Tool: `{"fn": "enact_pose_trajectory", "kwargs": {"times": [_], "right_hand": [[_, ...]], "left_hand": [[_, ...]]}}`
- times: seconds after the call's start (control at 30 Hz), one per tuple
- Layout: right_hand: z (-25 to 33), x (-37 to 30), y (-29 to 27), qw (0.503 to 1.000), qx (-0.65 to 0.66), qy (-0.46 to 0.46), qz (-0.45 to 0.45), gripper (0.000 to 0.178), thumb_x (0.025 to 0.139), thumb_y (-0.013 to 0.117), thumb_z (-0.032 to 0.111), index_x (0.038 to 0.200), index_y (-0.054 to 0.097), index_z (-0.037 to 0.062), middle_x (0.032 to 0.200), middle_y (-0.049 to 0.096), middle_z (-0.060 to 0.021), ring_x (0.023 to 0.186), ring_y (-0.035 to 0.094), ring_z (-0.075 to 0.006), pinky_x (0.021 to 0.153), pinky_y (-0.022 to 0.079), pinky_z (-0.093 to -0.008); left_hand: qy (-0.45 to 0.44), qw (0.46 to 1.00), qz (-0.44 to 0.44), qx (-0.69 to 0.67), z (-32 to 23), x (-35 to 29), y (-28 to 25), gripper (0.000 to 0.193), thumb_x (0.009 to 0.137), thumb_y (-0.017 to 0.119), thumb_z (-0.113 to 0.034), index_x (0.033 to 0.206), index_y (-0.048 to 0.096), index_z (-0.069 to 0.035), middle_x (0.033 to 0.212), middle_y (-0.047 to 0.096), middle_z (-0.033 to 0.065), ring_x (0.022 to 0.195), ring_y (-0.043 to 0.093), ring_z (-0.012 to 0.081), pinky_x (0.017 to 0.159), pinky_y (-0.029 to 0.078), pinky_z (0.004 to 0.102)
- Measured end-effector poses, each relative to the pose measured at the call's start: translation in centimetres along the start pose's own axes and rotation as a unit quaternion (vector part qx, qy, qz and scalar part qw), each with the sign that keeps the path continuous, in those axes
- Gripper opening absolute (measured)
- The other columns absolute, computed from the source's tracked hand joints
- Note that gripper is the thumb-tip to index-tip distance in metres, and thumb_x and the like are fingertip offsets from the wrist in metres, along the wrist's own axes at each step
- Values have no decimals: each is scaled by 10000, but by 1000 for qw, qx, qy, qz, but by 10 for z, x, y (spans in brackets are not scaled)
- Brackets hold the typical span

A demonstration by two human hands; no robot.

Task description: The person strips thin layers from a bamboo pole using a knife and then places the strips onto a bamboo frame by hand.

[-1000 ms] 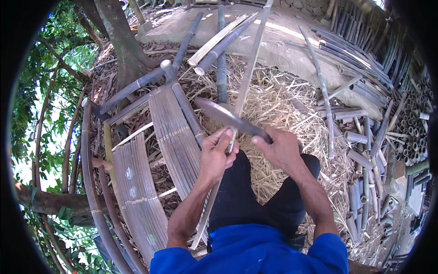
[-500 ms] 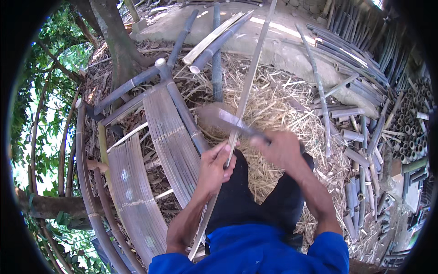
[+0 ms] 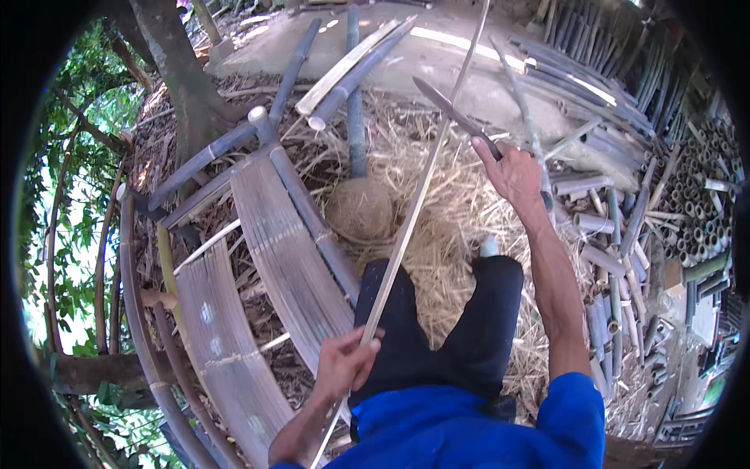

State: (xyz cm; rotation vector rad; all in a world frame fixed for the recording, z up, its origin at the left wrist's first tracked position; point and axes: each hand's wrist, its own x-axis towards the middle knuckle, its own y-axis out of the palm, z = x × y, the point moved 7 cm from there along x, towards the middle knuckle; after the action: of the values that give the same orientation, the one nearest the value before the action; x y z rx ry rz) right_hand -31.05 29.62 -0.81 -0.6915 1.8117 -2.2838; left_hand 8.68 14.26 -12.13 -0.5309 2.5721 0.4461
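A long, thin bamboo strip [image 3: 416, 199] runs slantwise from my lap up past the far edge of the view. My left hand [image 3: 345, 361] is closed around its lower part, just over my left thigh. In my right hand [image 3: 513, 173], stretched out ahead, I grip a machete [image 3: 455, 111] by its handle. The dark blade lies across the far part of the strip, its tip pointing up and left. From this view I cannot tell whether the edge bites into the strip.
To the left stands a bamboo-slat bench [image 3: 289, 234] with a pole frame. A round block [image 3: 359, 209] sits amid straw-like shavings [image 3: 445, 289]. Split poles [image 3: 359, 74] lie ahead, near a tree trunk [image 3: 183, 78]. Bamboo pieces [image 3: 598, 223] and stacked cut tubes [image 3: 703, 203] fill the right.
My right hand and the machete have moved forward along the strip, away from my left hand. My left hand has come down and back toward my body, still holding the strip.
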Motion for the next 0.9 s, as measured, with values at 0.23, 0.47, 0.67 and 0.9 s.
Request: {"fn": "enact_pose_trajectory", "kwargs": {"times": [0.23,0.47,0.67,0.9], "right_hand": [[93,-150,36,961,163,-192,111,665,850,620,721,886,729,66,692,685,-152,667,706,-342,629,552,-470],[89,-144,28,964,163,-196,80,647,847,645,693,746,649,54,586,605,-140,576,647,-362,570,512,-473],[26,-55,24,992,93,-89,-5,831,898,452,813,860,755,40,601,644,-170,621,692,-363,632,548,-487],[0,-21,9,993,117,-4,6,808,952,429,743,882,721,-8,693,644,-264,711,659,-445,702,510,-531]], "left_hand": [[143,988,38,37,-53,45,20,405,1031,578,-172,1422,566,-68,622,585,13,404,423,38,388,291,200],[143,988,40,40,-51,33,25,417,1017,603,-139,1423,562,-56,611,512,-33,439,415,31,404,286,204],[80,994,66,40,-32,0,29,409,1022,606,-156,1412,573,-37,635,501,-58,510,421,23,459,296,210],[5,998,51,33,-8,-24,15,364,1036,591,-181,1367,613,-30,626,501,-48,490,435,36,438,308,223]]}}
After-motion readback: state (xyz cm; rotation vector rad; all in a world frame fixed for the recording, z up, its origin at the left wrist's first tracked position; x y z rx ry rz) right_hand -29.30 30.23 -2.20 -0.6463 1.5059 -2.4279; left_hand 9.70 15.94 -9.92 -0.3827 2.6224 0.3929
